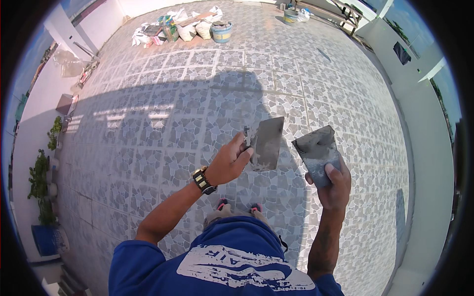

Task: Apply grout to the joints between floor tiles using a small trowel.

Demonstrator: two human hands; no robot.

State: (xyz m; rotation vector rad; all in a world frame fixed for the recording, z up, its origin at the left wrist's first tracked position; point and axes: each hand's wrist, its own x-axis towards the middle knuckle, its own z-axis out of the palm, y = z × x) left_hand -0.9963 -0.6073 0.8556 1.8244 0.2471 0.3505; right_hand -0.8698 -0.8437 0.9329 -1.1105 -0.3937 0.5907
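My left hand (pixel 228 162), with a watch at its wrist, is closed on a flat rectangular trowel (pixel 268 144) whose grey blade is smeared with mortar. Its handle is mostly hidden by my fingers. In my right hand (pixel 337 186) I grip a flat, dark grey plate (pixel 316 148) by its lower end, thumb on top. Wet grey mortar lies on the plate's upper part. The two tools are held up in front of me, side by side with a small gap between them. Below them spreads the tiled floor (pixel 163 163), patterned like broken stone.
Far off stand filled sacks (pixel 187 32) and a blue bucket (pixel 221 33). Another bucket (pixel 290 17) is near a wooden bench (pixel 348 17). Potted plants (pixel 39 180) and a blue container (pixel 45 240) line the left wall. A white wall (pixel 429 148) bounds the right side.
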